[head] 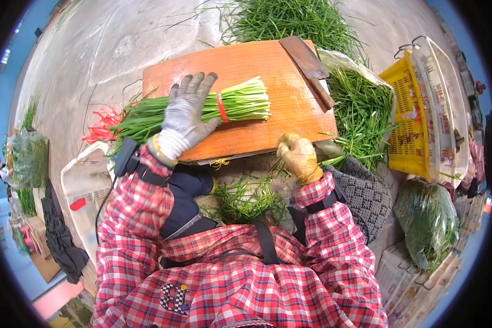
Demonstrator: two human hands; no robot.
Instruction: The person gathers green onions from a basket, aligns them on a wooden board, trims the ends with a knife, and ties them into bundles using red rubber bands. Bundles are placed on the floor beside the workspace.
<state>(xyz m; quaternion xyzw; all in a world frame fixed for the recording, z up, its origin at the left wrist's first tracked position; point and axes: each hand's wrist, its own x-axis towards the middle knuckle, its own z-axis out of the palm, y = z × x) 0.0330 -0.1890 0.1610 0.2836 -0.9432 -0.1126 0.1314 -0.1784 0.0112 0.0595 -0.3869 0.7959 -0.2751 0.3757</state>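
Note:
A bunch of garlic chives (246, 100), bound near its pale cut ends with a red band (222, 107), lies across the orange-brown wooden board (250, 141). My left hand (187, 110), in a grey and white knit glove, holds the bunch down from above. Its fingers reach past the far side and the thumb rests on the near side. At the board's front edge, my right hand (299, 158) is curled into a fist in a yellowish glove, with nothing visible in it. A cleaver (303, 57) lies at the board's far right, its wooden handle towards me.
Loose chives (291, 20) are heaped beyond the board, and more fill an open bag (358, 110) to its right. Cut scraps (250, 201) lie between my legs. Red strips (102, 125) sit at the left, above a white crate (84, 176). A yellow basket (406, 119) stands right.

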